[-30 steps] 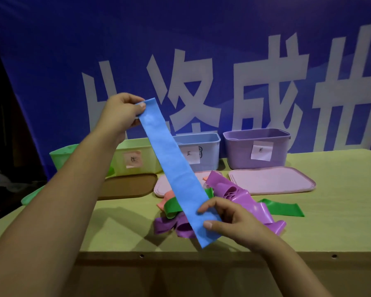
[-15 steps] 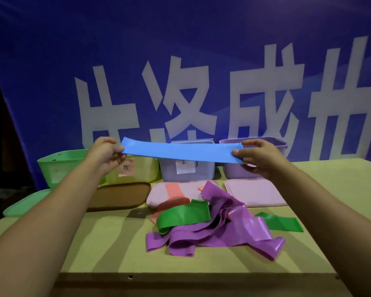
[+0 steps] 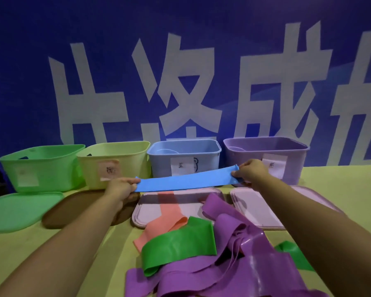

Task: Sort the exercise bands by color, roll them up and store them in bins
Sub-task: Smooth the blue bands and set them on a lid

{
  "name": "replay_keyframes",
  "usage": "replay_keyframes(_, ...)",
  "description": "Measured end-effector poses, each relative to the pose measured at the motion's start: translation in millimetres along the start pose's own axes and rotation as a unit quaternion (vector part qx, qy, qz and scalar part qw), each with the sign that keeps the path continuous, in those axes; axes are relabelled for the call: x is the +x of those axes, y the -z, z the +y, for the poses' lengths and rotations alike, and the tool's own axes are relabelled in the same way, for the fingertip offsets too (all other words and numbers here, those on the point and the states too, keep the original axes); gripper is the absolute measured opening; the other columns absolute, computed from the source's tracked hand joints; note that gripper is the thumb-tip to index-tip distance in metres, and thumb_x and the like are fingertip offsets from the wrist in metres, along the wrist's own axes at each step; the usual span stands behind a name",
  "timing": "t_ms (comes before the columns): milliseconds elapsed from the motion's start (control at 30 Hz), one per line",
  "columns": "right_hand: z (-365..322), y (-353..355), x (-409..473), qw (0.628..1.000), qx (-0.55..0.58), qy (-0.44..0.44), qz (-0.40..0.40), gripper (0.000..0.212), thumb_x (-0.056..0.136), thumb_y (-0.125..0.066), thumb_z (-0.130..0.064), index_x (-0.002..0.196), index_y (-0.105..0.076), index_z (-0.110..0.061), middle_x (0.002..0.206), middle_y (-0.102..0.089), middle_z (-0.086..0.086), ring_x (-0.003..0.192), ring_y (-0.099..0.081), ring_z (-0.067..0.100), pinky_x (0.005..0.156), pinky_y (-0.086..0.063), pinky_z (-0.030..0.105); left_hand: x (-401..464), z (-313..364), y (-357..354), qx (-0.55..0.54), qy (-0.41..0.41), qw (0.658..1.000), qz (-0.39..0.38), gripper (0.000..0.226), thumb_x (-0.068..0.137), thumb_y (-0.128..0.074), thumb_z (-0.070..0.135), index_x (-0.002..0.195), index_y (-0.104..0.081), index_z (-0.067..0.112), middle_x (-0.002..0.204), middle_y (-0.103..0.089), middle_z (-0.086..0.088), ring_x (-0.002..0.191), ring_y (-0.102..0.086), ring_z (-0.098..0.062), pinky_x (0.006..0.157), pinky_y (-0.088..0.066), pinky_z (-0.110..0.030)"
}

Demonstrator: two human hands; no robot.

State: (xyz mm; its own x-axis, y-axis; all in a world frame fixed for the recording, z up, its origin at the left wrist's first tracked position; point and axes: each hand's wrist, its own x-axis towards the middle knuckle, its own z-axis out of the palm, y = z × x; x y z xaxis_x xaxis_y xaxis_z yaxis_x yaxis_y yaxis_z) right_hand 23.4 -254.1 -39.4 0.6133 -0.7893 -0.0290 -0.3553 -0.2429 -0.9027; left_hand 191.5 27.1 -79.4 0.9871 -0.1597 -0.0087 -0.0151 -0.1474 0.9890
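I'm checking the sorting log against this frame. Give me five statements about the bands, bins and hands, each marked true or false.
1. Both hands hold the blue band by its ends. True: the left hand pinches one end, the right hand the other.
2. The blue band lies in the blue bin. False: it is held stretched in front of the bin.
3. Four bins stand in a row at the back. True.
4. The green band is rolled up. False: it lies loose in the pile.
5. The purple bands are in the purple bin. False: they lie on the table.
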Motion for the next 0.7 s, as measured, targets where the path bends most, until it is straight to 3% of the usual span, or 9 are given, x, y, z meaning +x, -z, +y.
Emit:
replay_keyframes(67,12.7,-7.1,8.9,1.0,-0.02,0.0,0.0,0.018,0.077,-0.075,-0.011,0.083,-0.061,-0.001,0.091,-0.066,0.02,0.086,-0.066,0.03,0.082,-0.056,0.043,9.0,-15.7,-5.0,0.026,-0.008,1.0,0.011,0.029,0.088,-0.047,-0.017,0.113,-0.06,-0.011,0.107,-0.062,-0.028,0.086,-0.056,-0.026,0.066,-0.053,-0.024)
replay_keyframes(133,23.5,-14.8,15.1,0.999,-0.047,0.009,-0.002,0.02,0.076,-0.077,-0.012,0.077,-0.058,-0.005,0.093,-0.067,0.02,0.088,-0.067,0.031,0.08,-0.057,0.044,14.5,-26.3,-8.6,0.076,-0.038,0.996,0.024,0.027,0.086,-0.05,-0.017,0.11,-0.062,-0.012,0.115,-0.061,-0.028,0.093,-0.053,-0.021,0.088,-0.044,-0.03)
replay_keyframes(300,39.4,-27.5,22.8,0.977,-0.204,0.063,-0.012,0.021,0.078,-0.075,-0.021,0.08,-0.062,-0.005,0.094,-0.066,0.017,0.091,-0.064,0.03,0.083,-0.054,0.04,23.2,-38.7,-10.8,0.194,-0.095,0.976,0.026,0.021,0.084,-0.058,-0.011,0.102,-0.069,-0.006,0.107,-0.066,-0.024,0.092,-0.059,-0.024,0.085,-0.042,-0.026)
replay_keyframes(400,42.2,-30.5,25.2,0.969,-0.236,0.075,-0.019,0.02,0.078,-0.074,-0.021,0.084,-0.065,-0.004,0.083,-0.062,0.012,0.078,-0.058,0.024,0.067,-0.047,0.031,26.6,-39.8,-11.2,0.248,-0.119,0.961,0.031,0.019,0.082,-0.063,-0.005,0.097,-0.072,0.001,0.104,-0.069,-0.021,0.1,-0.063,-0.034,0.089,-0.046,-0.032)
replay_keyframes(533,44.3,-35.7,27.4,0.955,-0.278,0.107,-0.001,0.018,0.076,-0.072,-0.015,0.082,-0.059,-0.005,0.076,-0.055,0.01,0.077,-0.053,0.027,0.063,-0.038,0.028,25.8,-40.6,-13.2,0.32,-0.137,0.937,0.029,0.018,0.083,-0.064,0.001,0.098,-0.072,0.005,0.102,-0.069,-0.019,0.098,-0.063,-0.033,0.083,-0.044,-0.028)
replay_keyframes(600,48.3,-40.7,27.3,0.946,-0.294,0.138,0.009,0.025,0.075,-0.069,-0.013,0.094,-0.055,-0.003,0.086,-0.056,0.012,0.087,-0.055,0.033,0.066,-0.04,0.03,24.0,-40.6,-14.4,0.346,-0.152,0.925,0.046,0.015,0.082,-0.066,0.005,0.094,-0.074,0.009,0.105,-0.065,-0.02,0.094,-0.061,-0.034,0.082,-0.044,-0.028)
replay_keyframes(700,49.3,-42.4,24.0,0.92,-0.344,0.185,0.034,0.036,0.078,-0.068,-0.015,0.108,-0.052,-0.005,0.11,-0.051,0.017,0.099,-0.053,0.036,0.08,-0.047,0.039,16.3,-35.9,-15.4,0.4,-0.159,0.898,0.092,0.01,0.081,-0.07,0.016,0.089,-0.075,0.019,0.109,-0.051,-0.018,0.105,-0.051,-0.036,0.091,-0.044,-0.036)
